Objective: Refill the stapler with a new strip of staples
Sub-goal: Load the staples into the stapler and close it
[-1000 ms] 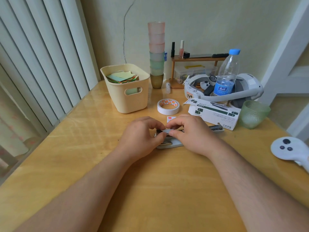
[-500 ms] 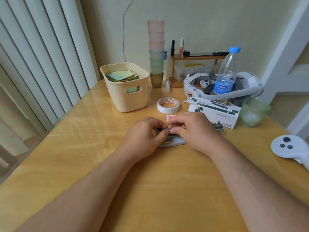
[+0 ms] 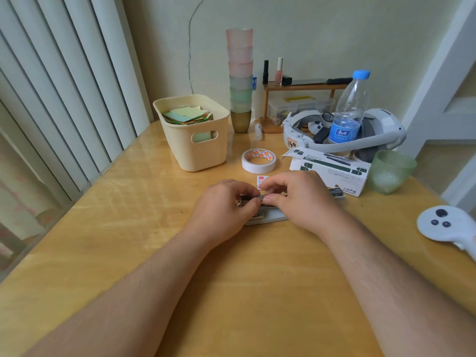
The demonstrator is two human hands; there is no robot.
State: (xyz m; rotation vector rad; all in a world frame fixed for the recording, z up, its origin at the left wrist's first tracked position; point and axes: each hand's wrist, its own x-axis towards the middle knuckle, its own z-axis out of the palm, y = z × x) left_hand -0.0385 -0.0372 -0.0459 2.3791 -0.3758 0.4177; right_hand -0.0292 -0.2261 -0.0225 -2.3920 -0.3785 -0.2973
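Note:
A grey stapler (image 3: 268, 216) lies opened on the wooden table (image 3: 128, 228), its lid end (image 3: 337, 193) sticking out to the right behind my right hand. My left hand (image 3: 224, 204) pinches the metal front end of the stapler's magazine. My right hand (image 3: 298, 199) pinches a thin grey strip of staples (image 3: 264, 197) at the magazine, thumb and forefinger meeting my left fingertips. Just behind my fingers lies a small white and red staple box (image 3: 261, 180). The magazine's inside is hidden by my fingers.
Behind the hands lie a roll of tape (image 3: 258, 161) and a white and green carton (image 3: 332, 171). A cream bin (image 3: 195, 148) stands at the back left, stacked cups (image 3: 240, 81), a water bottle (image 3: 347, 114), a headset (image 3: 381, 135) and a green glass (image 3: 390, 171) further back. A white controller (image 3: 448, 224) lies right.
Both hands stayed on the stapler with only slight finger shifts. The view moved a little, so everything sits slightly higher in the frame.

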